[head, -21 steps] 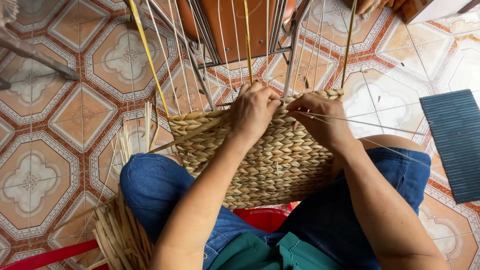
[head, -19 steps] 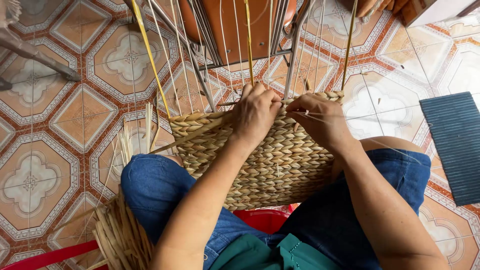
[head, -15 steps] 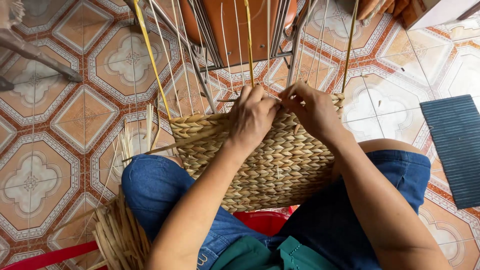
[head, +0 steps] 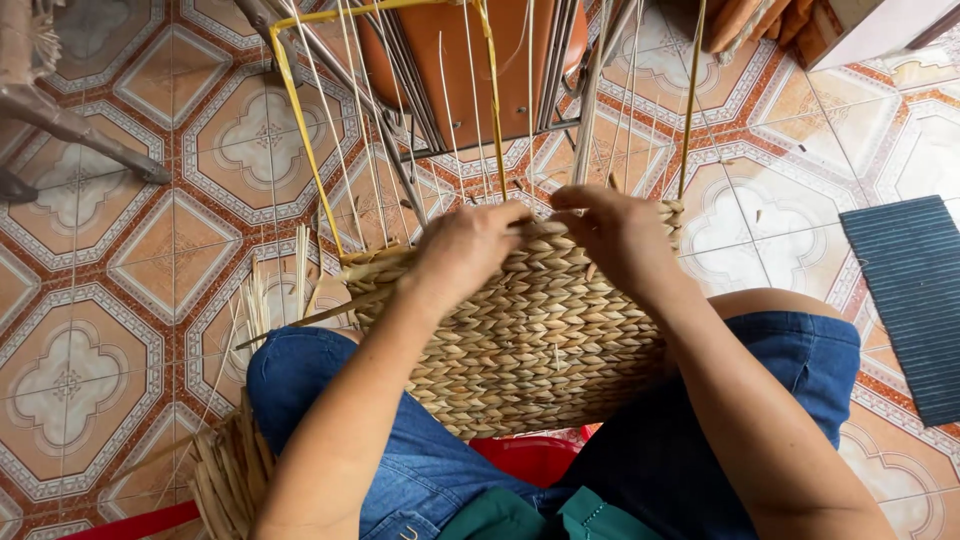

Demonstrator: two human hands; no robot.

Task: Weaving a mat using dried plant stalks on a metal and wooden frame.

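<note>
A half-woven straw basket (head: pixel 530 340) rests between my knees, its tan braided wall facing up. A yellow wire frame (head: pixel 300 130) and thin upright wires (head: pixel 455 110) rise from its far rim. My left hand (head: pixel 468 250) grips the top row of the weave, fingers curled over the rim. My right hand (head: pixel 612 232) sits beside it, pinching a straw strand (head: pixel 545 228) at the rim between the wires. The two hands nearly touch.
Patterned orange and white floor tiles (head: pixel 150 260) lie all around. An orange seat with metal bars (head: pixel 470 50) stands just beyond the basket. A bundle of loose straw (head: pixel 230 470) lies by my left thigh. A dark ribbed mat (head: pixel 915 300) lies at the right. A chair leg (head: pixel 80 130) crosses the upper left.
My right hand has slid left along the rim toward my left hand. The view has tilted slightly downward.
</note>
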